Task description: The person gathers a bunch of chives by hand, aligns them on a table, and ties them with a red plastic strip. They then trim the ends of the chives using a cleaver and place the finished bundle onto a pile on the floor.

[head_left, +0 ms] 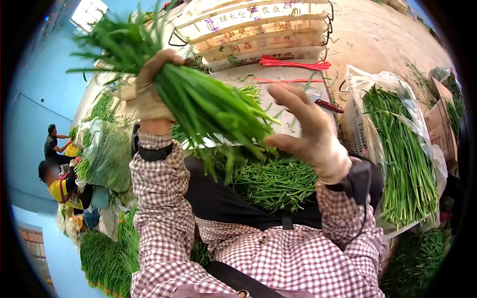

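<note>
My left hand (pixel 153 88), in a soiled glove, is wrapped round a thick bunch of green garlic chives (pixel 211 102). The leafy tips fan out to the upper left, and the paler stem ends point to the lower right. Close to those ends, my gloved right hand (pixel 314 133) is held up with its fingers apart and nothing in it. Under the bunch, a heap of loose green stalks and leaves (pixel 276 183) lies at my lap. Just beyond the right hand, a knife with a reddish-brown handle (pixel 329 106) rests on the pale work surface (pixel 233 79).
Red ties (pixel 293 62) lie in front of stacked white plastic crates (pixel 263 37). To the right stands a plastic-lined container (pixel 355 129) filled with chives. More chive bundles (pixel 107 253) are at lower left. Two people (pixel 62 186) work at far left beside a clear bag (pixel 112 154).
</note>
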`<action>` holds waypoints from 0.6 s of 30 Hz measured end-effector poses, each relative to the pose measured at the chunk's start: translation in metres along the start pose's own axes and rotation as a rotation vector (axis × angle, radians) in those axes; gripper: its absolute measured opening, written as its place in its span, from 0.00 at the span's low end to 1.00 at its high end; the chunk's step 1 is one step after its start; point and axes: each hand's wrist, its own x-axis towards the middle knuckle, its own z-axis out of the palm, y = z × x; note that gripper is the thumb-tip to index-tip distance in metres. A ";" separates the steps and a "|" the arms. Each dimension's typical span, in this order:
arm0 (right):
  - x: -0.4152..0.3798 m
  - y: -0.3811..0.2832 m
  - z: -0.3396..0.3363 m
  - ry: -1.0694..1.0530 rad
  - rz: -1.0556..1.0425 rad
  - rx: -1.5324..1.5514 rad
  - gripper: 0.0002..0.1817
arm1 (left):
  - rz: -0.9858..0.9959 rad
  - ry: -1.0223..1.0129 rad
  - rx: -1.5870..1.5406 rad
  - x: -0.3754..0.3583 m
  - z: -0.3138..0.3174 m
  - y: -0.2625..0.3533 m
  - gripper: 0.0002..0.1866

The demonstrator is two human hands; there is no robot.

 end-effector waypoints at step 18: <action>-0.128 0.091 -0.031 -0.313 0.889 -0.371 0.16 | -0.242 0.542 0.193 0.012 0.049 -0.116 0.14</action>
